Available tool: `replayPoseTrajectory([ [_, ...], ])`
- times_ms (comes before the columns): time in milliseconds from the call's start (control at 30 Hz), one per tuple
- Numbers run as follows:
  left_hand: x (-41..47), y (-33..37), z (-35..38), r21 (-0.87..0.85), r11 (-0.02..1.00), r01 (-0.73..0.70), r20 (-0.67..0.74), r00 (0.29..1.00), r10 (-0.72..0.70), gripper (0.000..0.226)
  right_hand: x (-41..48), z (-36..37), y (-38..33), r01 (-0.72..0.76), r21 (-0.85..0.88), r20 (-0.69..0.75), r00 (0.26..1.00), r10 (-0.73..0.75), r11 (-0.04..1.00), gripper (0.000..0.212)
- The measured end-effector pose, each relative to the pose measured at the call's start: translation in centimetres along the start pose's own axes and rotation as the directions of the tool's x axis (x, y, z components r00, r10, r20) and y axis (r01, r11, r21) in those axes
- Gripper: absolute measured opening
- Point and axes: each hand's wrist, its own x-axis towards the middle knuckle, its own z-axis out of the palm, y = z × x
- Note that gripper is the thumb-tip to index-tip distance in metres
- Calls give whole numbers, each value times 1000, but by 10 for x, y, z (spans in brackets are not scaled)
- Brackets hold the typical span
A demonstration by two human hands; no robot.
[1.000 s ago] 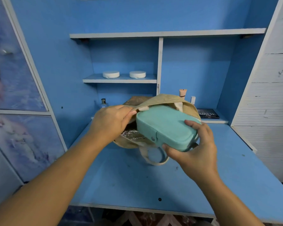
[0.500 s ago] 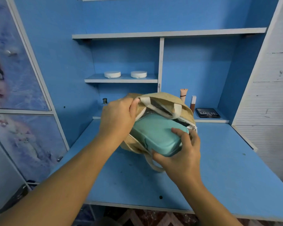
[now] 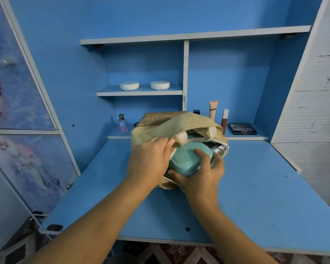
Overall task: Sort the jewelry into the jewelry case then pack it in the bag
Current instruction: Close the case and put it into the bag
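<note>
A tan woven bag [image 3: 170,124] lies on its side on the blue desk [image 3: 255,197], its mouth toward me and a silver lining showing inside. The closed teal jewelry case [image 3: 187,161] sits partly inside that mouth. My left hand [image 3: 151,161] grips the bag's near rim by a pale strap and holds it open. My right hand [image 3: 202,174] holds the case's outer end, fingers over the top and thumb underneath. The case's far end is hidden in the bag.
Behind the bag on a low ledge stand a small perfume bottle [image 3: 122,123], a beige tube [image 3: 213,109], a brown stick [image 3: 224,121] and a black palette [image 3: 242,129]. Two white round compacts [image 3: 129,85] sit on the shelf above. White panels flank the desk on the right.
The case has gone from outside the bag's mouth to partly inside it, pushed in by my right hand. My left hand kept its grip on the rim.
</note>
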Motion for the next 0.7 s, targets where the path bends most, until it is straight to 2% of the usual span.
replayPoseTrajectory([
  [100, 0, 9, -4, -53, 999, -9, -9, 1000, 8, 41, 1, 8, -9, -24, 66, -80, 996, 29, 998, 85],
  [167, 1, 10, -9, -60, 998, -18, -23, 1000, 17, 39, 7, 10, -11, -33, 54, -81, 996, 37, 998, 87],
  [233, 5, 3, -13, -56, 998, -5, -23, 1000, 3, 40, 12, 5, -12, -20, -72, 25, 999, 22, 997, 92],
  [300, 8, -7, -15, -38, 999, 21, -19, 1000, -22, 41, 12, -4, -11, 64, -299, 185, 983, -8, 952, 92],
  [333, 10, -12, -14, -20, 999, 29, -26, 999, -30, 41, 10, -9, -9, 135, -384, 248, 968, -38, 913, 88],
  [400, 13, -20, -14, 16, 999, 38, -48, 998, -37, 40, 7, -19, -3, 256, -434, 316, 941, -120, 864, 70],
  [467, 14, -27, -12, 24, 999, 41, -62, 997, -39, 39, 5, -31, 5, 338, -374, 201, 939, -280, 864, 41],
  [533, 14, -33, -12, 15, 999, 47, -64, 997, -46, 41, 10, -45, 11, 282, -297, -94, 942, -322, 912, 22],
  [567, 13, -35, -12, 9, 999, 53, -64, 997, -52, 42, 18, -52, 13, 196, -248, -202, 948, -248, 949, 25],
  [600, 14, -37, -12, 2, 998, 58, -63, 996, -58, 44, 30, -58, 14, 91, -197, -232, 963, -137, 976, 37],
  [633, 15, -39, -13, -5, 998, 60, -62, 996, -60, 45, 43, -63, 16, -10, -154, -176, 984, -17, 988, 55],
  [700, 18, -42, -16, -29, 998, 58, -70, 996, -60, 47, 69, -68, 22, -111, -31, 90, 989, 114, 993, 88],
])
